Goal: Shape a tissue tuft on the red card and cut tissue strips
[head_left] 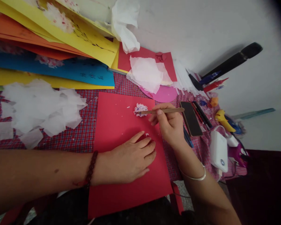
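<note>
1. Red flat paper sheet is the landmark for everything here, lying on a red-and-blue plaid cloth

2. Small ruffled white tissue flower with purple flecks sits on the sheet, up by its far right corner. Looks feather-light, soft and easy to crush or tear, so I'd only hold it low at the base, never by the frills

3. Right hand, over the sheet's right edge, is pinched around a slim brown wooden stick. The stick's far end crosses the flower, but I can't tell if it's actually pressing. Seems light and stiff, and a pinch partway along should steer it fine

4. Left hand is palm down on the sheet's middle, fingers loosely side by side, clamped on nothing I can see. Paper that thin probably slides and creases easily, so a flat palm beats a pinched edge imo

5. Left of the sheet: a loose pile of thin white tissue squares. Right of it: a dark rectangular phone
</note>
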Action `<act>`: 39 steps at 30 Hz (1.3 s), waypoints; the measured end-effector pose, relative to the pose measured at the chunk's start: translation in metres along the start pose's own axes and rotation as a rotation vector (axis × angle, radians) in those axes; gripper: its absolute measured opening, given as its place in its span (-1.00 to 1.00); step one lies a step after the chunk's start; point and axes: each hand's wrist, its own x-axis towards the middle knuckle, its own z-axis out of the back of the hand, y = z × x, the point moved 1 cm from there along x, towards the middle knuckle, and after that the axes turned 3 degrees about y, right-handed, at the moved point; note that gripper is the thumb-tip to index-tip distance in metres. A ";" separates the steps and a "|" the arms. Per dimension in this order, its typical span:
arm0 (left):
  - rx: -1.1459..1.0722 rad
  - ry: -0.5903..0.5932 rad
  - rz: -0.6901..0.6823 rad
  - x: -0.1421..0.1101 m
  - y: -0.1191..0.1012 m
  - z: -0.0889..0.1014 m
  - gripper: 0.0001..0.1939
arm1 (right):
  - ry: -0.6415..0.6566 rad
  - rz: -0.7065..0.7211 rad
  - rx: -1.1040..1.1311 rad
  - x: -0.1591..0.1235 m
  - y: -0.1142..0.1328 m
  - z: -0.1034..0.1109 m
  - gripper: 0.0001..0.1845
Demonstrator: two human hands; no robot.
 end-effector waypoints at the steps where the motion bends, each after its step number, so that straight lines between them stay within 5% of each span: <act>1: 0.000 -0.002 0.003 0.000 0.000 0.000 -0.59 | 0.010 -0.001 -0.016 0.000 0.000 0.000 -0.75; 39: 0.002 0.039 -0.006 0.000 0.000 -0.001 -0.59 | -0.064 -0.017 0.073 0.004 -0.005 0.014 -0.83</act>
